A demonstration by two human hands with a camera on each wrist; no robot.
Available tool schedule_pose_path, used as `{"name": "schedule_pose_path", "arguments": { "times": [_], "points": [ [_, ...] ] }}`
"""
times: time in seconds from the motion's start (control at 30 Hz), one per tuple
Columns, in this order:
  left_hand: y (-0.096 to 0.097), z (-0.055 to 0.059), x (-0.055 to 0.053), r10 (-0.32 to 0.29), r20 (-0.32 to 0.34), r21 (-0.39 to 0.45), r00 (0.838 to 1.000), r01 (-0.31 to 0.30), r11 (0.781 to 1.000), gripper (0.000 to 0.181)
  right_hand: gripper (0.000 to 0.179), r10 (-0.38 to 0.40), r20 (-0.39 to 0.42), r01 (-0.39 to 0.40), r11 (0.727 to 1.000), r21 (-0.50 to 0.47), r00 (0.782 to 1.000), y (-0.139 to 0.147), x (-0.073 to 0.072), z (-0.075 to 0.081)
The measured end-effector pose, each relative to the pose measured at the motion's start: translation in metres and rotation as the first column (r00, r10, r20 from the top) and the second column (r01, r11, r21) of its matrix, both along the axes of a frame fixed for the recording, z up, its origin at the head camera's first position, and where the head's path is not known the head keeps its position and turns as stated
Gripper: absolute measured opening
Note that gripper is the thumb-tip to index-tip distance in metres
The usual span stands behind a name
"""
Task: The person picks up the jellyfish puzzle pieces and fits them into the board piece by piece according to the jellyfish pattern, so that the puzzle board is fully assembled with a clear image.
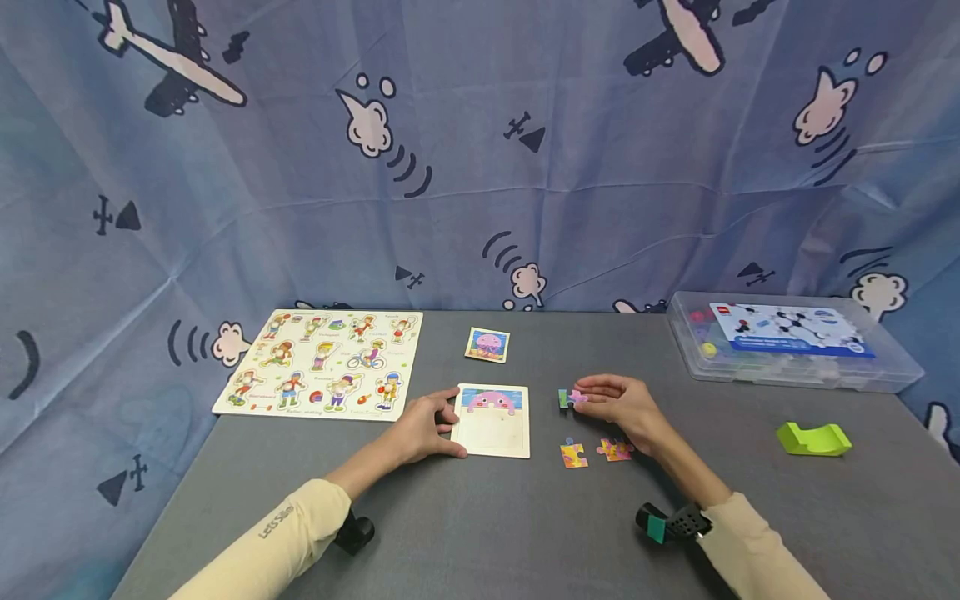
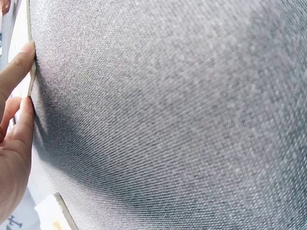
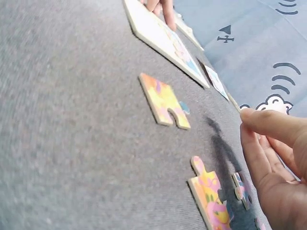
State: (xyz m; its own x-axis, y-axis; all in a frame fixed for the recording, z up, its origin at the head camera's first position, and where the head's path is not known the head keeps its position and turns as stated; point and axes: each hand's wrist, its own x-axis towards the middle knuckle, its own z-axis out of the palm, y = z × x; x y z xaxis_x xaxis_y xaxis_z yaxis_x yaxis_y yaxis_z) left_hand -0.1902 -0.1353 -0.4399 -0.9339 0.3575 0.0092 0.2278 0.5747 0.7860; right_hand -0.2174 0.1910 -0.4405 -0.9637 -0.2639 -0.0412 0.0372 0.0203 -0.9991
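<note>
A square puzzle board (image 1: pixel 491 429) lies on the table with a pink cartoon animal's head along its top strip; its lower part is bare wood. My left hand (image 1: pixel 423 429) holds the board's left side, fingers near the upper corner and thumb at the lower one. To the right, my right hand (image 1: pixel 622 408) pinches a small jigsaw piece (image 3: pixel 233 102) between thumb and fingertips, raised over the table and seen nearly edge-on in the right wrist view. Below that hand lie a yellow-orange piece (image 1: pixel 573 455) and a pink-yellow piece (image 1: pixel 615 450). Another piece (image 3: pixel 242 190) lies close to the hand.
Behind the board is a small picture card (image 1: pixel 487 344) of a pink sea animal. A sports-figure puzzle board (image 1: pixel 322 367) lies at the left. A clear plastic case (image 1: pixel 795 342) stands at the back right, with a green curved block (image 1: pixel 814 439) in front of it.
</note>
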Motion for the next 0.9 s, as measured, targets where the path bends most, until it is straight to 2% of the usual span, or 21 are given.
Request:
{"name": "schedule_pose_path", "arguments": {
  "times": [0.3, 0.9],
  "points": [
    [0.000, -0.003, -0.001, 0.004, -0.001, -0.006, 1.000, -0.004, 1.000, 0.032, 0.050, -0.004, 0.013, 0.004, 0.999, -0.037, 1.000, 0.001, 0.003, 0.001],
    [-0.001, -0.004, -0.001, 0.003, 0.001, -0.008, 1.000, -0.003, 1.000, 0.033, 0.051, -0.031, 0.058, 0.033, 0.999, -0.041, 0.998, -0.014, 0.005, 0.003]
  ]
}}
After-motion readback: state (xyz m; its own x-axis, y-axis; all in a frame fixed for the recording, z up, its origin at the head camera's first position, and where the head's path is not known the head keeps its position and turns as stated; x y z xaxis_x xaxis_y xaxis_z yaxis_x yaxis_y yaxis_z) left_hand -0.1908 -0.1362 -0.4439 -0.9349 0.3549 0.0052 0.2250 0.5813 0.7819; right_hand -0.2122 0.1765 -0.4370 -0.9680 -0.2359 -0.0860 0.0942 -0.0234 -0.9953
